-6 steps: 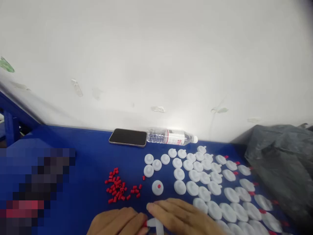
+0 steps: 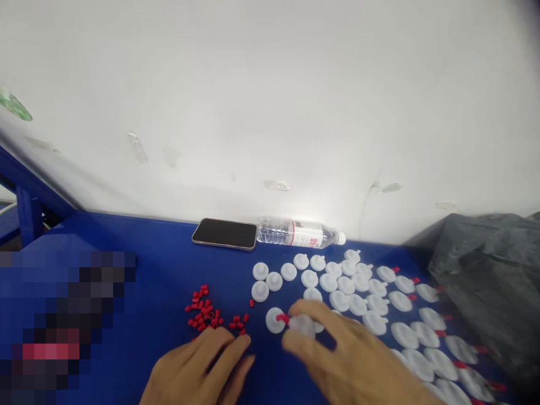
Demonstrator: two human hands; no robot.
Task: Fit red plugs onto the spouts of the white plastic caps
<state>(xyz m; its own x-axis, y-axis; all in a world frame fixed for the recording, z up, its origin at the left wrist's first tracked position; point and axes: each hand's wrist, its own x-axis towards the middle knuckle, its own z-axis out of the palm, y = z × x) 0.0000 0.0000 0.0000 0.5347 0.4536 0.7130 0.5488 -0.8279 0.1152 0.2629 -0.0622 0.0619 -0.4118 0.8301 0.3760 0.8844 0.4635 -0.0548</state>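
My right hand (image 2: 337, 349) pinches a white round plastic piece (image 2: 302, 325) with a spout between thumb and fingers. A red cap (image 2: 284, 319) sits at its left end. Just left of it, another white piece (image 2: 275, 320) lies on the blue table; the red end partly overlaps it. My left hand (image 2: 198, 363) hovers at the near edge of the small red caps (image 2: 206, 310), thumb and forefinger apart. A red cap (image 2: 242, 332) is right at its forefinger tip; whether they touch is unclear. The fingers cover part of the pile.
Many white round pieces (image 2: 340, 301) spread over the right side, several with red ends. A phone (image 2: 225, 233) and a clear water bottle (image 2: 276, 232) lie along the wall. Dark plastic sheeting (image 2: 485, 270) lies at the right. A pixelated patch (image 2: 80, 320) covers the left.
My hands, together before at the front edge, have separated. The right carried the white piece with its red cap forward; the left came off the red cap and moved toward the pile.
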